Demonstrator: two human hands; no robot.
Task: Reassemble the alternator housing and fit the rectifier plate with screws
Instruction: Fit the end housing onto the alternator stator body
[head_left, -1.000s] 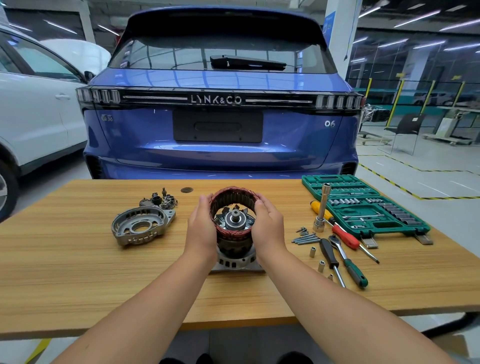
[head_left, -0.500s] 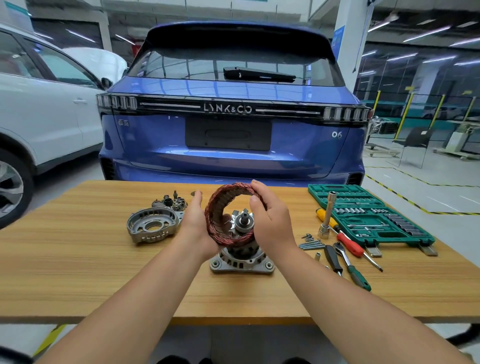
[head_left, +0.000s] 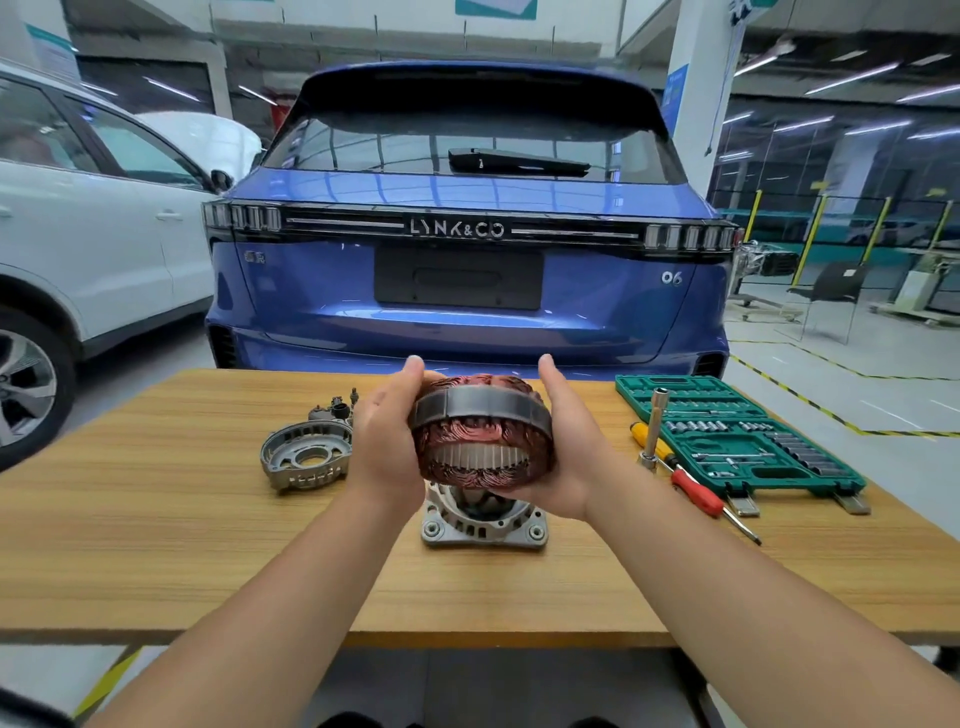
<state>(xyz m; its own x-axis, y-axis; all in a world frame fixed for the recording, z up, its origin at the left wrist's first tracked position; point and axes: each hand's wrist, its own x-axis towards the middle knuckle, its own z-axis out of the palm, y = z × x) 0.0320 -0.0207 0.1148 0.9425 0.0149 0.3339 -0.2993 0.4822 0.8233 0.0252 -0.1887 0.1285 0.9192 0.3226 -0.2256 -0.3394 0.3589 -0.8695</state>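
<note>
The stator ring, a grey steel band with copper windings, is lifted above the table and tilted on edge toward me. My left hand grips its left side and my right hand grips its right side. Directly below it on the wooden table stands the silver front alternator housing, partly hidden by the ring. The other silver housing half lies to the left. Behind that half sits the dark rectifier plate, largely hidden by my left hand.
A green socket set case lies open at the right. Beside it are an upright socket extension and a red-handled screwdriver. A blue car stands just behind the table, a white car to the left.
Both hands have lifted the stator ring off the housing and turned it on edge, so its outer band and inner slots now face me. The view has tilted upward.
</note>
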